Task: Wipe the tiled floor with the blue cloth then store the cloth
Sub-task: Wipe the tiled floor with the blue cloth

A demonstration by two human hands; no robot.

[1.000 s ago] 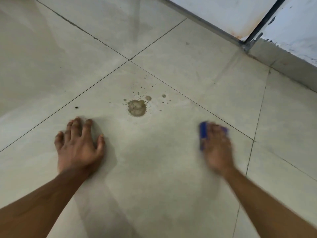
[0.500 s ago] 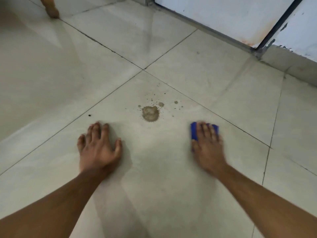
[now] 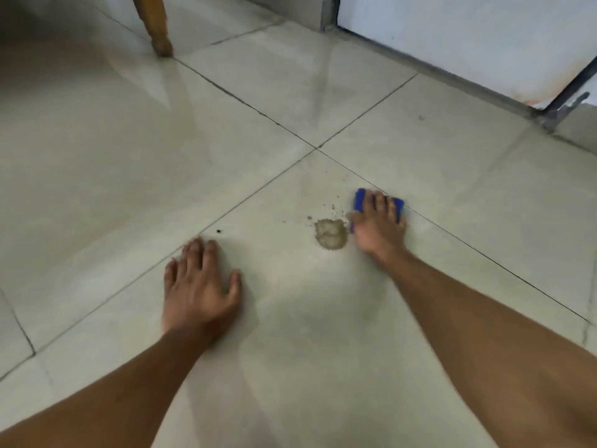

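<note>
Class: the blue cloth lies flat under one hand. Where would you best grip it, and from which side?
Pinch the blue cloth at its exposed far-left corner, coming from above. It lies folded flat on the tiled floor, and the right hand presses on the rest.

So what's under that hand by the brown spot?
A blue cloth lies under the right hand, pressed flat on the tiled floor. Its middle is covered by the fingers.

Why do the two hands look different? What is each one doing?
The right hand presses on the blue cloth; the left hand lies bare on the floor. The right hand sits beside the brown stain; the left hand is farther from it and nearer the camera. Both lie palm down with straight fingers.
</note>
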